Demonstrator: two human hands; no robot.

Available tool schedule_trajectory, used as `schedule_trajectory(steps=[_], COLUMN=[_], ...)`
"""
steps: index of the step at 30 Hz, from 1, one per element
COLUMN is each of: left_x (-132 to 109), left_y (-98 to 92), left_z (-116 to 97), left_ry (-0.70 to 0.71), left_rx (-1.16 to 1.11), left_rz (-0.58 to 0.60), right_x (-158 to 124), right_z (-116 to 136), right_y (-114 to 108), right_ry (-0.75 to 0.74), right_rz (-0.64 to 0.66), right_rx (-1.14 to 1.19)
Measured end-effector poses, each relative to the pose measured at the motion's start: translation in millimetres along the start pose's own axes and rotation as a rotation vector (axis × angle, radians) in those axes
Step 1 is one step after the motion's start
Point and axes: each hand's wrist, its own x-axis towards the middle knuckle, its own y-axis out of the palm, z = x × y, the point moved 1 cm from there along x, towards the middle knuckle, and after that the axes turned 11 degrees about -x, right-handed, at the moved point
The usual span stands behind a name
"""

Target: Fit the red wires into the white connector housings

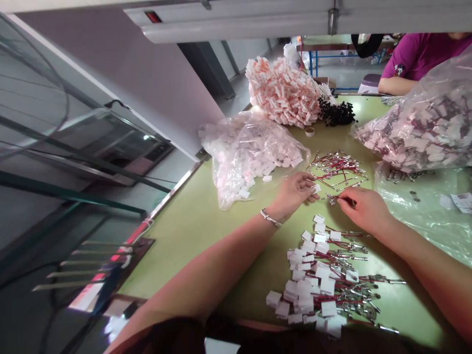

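My left hand (pixel 297 193) pinches a small white connector housing (pixel 316 188) between thumb and fingers. Just to its right, my right hand (pixel 363 207) is closed on a short wire lead with a metal terminal (pixel 331 197), whose tip points toward the housing with a small gap between them. Beyond both hands lies a loose pile of red wire leads (pixel 341 164) with silvery ends. Nearer to me, a heap of white housings with red leads attached (pixel 320 275) is spread out, terminals pointing right.
A clear bag of white housings (pixel 254 152) lies left. At the back are pink-and-white parts (pixel 282 93), black parts (pixel 337 113) and a tape roll (pixel 309 132). A large filled bag (pixel 424 123) stands right, near a person in a purple shirt (pixel 424 59). A light fixture (pixel 239 22) hangs overhead.
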Motion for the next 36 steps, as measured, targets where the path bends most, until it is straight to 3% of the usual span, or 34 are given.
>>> schedule_trajectory(steps=[5, 10, 14, 20, 27, 32, 36], left_x=[-4.6, -8.0, -7.6, -8.4, -13.8, -18.1, -21.9], left_y=[2.3, 3.8, 3.9, 3.7, 10.1, 14.7, 19.2], left_z=[4.0, 5.6, 4.3, -1.8, 4.9, 7.3, 5.8], left_ry=[-0.126, -0.147, -0.120, -0.162, -0.143, -0.169, -0.159], left_rx=[-0.252, -0.353, -0.290, -0.055, -0.130, -0.092, -0.084], left_rz=[-0.016, 0.017, 0.061, 0.118, 0.076, 0.105, 0.086], right_x=[-0.9, -0.3, 0.8, 1.0, -4.6, -11.3, -10.8], right_z=[0.8, 1.7, 0.4, -0.2, 11.2, 21.1, 22.7], right_y=[-0.4, 2.8, 2.7, 0.6, 16.3, 25.1, 19.5], right_ry=[-0.022, -0.020, -0.038, -0.208, 0.027, 0.003, -0.013], right_rz=[-0.030, 0.058, 0.109, 0.208, 0.127, 0.066, 0.076], right_rx=[0.018, 0.171, 0.208, -0.024, 0.162, 0.083, 0.009])
